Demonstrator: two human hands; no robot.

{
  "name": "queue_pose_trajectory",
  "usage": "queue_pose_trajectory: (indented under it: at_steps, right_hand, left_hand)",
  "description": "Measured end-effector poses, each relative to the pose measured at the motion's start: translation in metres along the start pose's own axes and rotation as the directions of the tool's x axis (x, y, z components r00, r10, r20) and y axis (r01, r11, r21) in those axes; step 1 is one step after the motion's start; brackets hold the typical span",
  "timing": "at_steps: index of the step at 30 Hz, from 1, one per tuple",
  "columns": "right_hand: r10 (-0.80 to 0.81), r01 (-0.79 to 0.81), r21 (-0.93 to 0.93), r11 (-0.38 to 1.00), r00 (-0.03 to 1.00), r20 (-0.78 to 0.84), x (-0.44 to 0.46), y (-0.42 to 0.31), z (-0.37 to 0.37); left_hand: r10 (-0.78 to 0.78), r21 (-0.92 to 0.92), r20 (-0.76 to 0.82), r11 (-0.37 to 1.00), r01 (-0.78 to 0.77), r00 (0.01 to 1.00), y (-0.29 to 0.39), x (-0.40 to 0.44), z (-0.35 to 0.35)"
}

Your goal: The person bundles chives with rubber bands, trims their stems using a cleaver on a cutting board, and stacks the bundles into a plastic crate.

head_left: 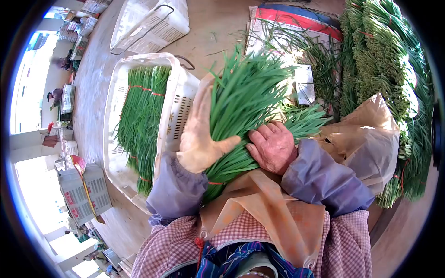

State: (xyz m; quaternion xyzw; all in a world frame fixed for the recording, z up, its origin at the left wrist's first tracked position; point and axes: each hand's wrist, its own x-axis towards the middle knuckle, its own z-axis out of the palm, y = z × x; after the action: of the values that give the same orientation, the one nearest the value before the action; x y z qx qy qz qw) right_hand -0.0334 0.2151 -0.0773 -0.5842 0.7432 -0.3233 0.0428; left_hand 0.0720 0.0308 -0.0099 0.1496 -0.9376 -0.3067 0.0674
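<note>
Partly hidden right hand (273,147): curled onto long green leafy bundle (245,95); cannot tell whether gripping.
Left hand (197,134): spread open along bundle's side.
Bundle: between hands, lower end obscured.

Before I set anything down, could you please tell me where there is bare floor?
The floor strip left of the filled crate looks bare, and the floor patch between the upper crate and the red-and-blue sheet mostly so. Stacked bundles crowd the right; loose leaves cover much of the sheet. The green bunch fills the middle.
</note>
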Motion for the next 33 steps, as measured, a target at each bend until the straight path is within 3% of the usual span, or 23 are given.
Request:
queue_pose_trajectory:
  at_steps: [2, 7, 10, 13, 16, 21, 25, 28, 31, 33]
  right_hand:
    - [0.045, -0.046, 0.046, 0.998, 0.999, 0.019, -0.006, -0.006, -0.002]
    - [0.015, -0.016, 0.06, 0.998, 1.0, 0.011, -0.024, -0.013, -0.006]
    - [0.015, -0.014, 0.078, 0.997, 1.0, -0.009, -0.024, -0.012, -0.005]
    - [0.003, -0.001, 0.085, 0.996, 1.0, -0.022, -0.024, -0.01, -0.003]
    - [-0.035, 0.036, 0.105, 0.994, 0.999, -0.006, -0.019, -0.007, -0.01]
    - [-0.05, 0.054, 0.127, 0.99, 0.998, -0.033, -0.019, -0.005, -0.008]
    - [-0.051, 0.052, 0.068, 0.996, 0.999, -0.015, -0.019, -0.005, -0.007]
    - [-0.068, 0.072, 0.041, 0.997, 0.995, -0.076, -0.001, -0.01, -0.018]
    - [0.047, -0.047, 0.019, 0.999, 0.999, 0.011, 0.013, -0.012, -0.005]
    - [0.082, -0.084, 0.015, 0.996, 0.994, 0.065, 0.017, -0.011, 0.002]
  left_hand:
    - [-0.188, 0.046, -0.07, 0.981, 0.191, 0.98, -0.005, -0.002, -0.001]
    - [-0.257, -0.181, -0.091, 0.954, 0.237, 0.962, -0.018, -0.009, -0.004]
    - [-0.372, -0.206, 0.009, 0.908, 0.366, 0.928, -0.018, -0.013, -0.006]
    - [-0.477, -0.348, 0.07, 0.811, 0.47, 0.876, -0.012, -0.013, -0.009]
    - [-0.448, -0.392, -0.035, 0.829, 0.4, 0.893, 0.001, -0.014, -0.01]
    - [-0.454, -0.471, -0.047, 0.796, 0.38, 0.89, -0.001, -0.018, -0.014]
    - [-0.484, -0.672, 0.014, 0.643, 0.367, 0.875, -0.005, -0.02, -0.009]
    - [-0.46, -0.612, 0.022, 0.696, 0.375, 0.888, -0.002, -0.018, -0.011]
    - [-0.41, -0.52, 0.029, 0.772, 0.364, 0.912, -0.012, -0.016, -0.005]
    - [-0.244, -0.443, 0.021, 0.867, 0.228, 0.969, -0.005, -0.015, -0.002]
